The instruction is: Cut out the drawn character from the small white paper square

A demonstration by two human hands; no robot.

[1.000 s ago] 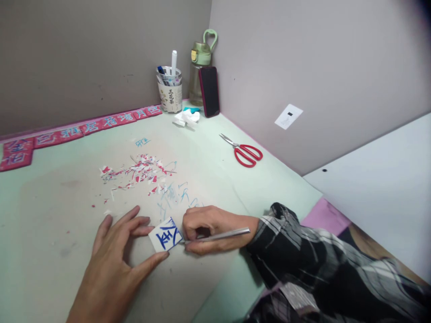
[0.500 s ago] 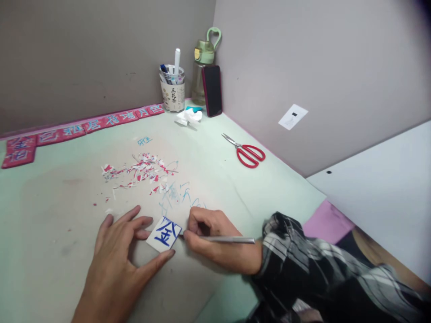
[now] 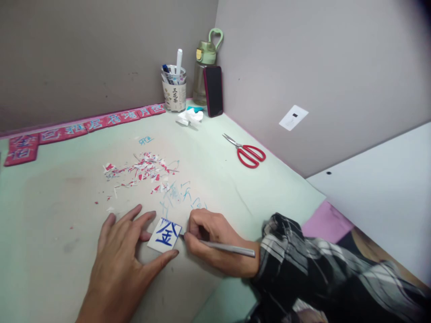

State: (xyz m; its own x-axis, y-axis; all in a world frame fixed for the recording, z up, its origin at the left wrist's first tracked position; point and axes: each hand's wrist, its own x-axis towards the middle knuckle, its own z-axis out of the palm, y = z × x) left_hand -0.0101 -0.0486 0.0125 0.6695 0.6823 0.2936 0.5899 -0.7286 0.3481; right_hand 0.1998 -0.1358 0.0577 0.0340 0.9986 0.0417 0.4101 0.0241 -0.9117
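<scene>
A small white square card [image 3: 155, 242] with a dark blue painted character lies on the table, turned at an angle. My left hand [image 3: 123, 260] braces it, with fingers by its left side and the thumb along its lower edge. Between the thumb and curled fingers of my right hand [image 3: 215, 240] is a slim silver craft knife [image 3: 232, 248]. Its thin tip meets the card's right edge; the very point is hard to make out. Beyond both hands lies a scatter of red and white paper scraps [image 3: 144, 169].
Red-handled scissors [image 3: 249, 155] lie open-bladed at the right. At the back stand a pen jar [image 3: 175, 96], a green bottle [image 3: 199, 85] and a leaning phone [image 3: 213, 92], near a crumpled tissue [image 3: 191, 117]. Red lettered squares [image 3: 74, 129] line the wall's foot.
The back end of the craft knife has swung down towards me, while its tip stays at the card's right edge. The whole view has shifted slightly.
</scene>
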